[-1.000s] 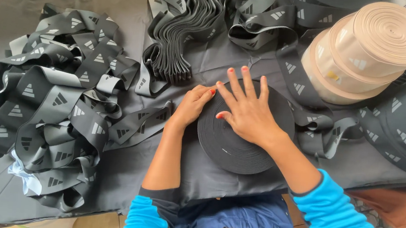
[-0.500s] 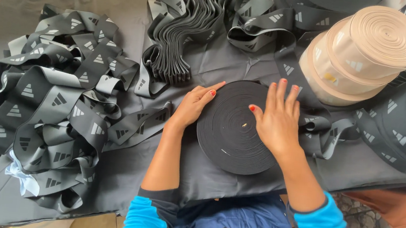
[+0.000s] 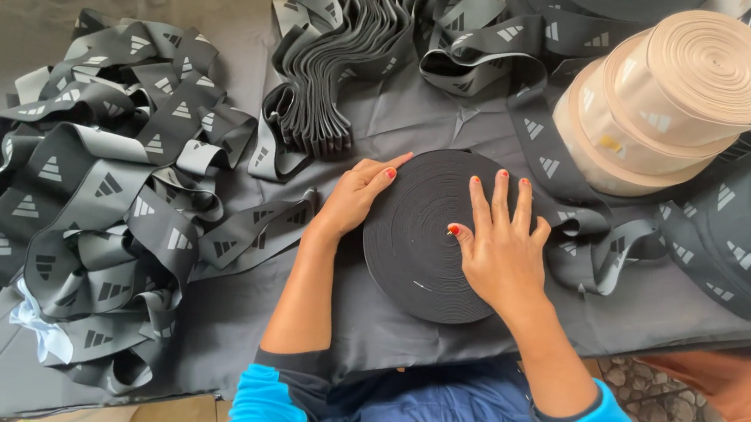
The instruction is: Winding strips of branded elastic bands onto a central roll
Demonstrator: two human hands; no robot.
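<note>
Bare grey cloth [image 3: 225,316] left of the black elastic roll [image 3: 419,234] & near the table edge gives open room. Loose printed strap pile [image 3: 88,199] blocks far left; folded black bands [image 3: 325,75] crowd the top; beige tape rolls [image 3: 676,94] and trailing strap hem in the right.

No packages, labels, signs or screens are visible.
</note>
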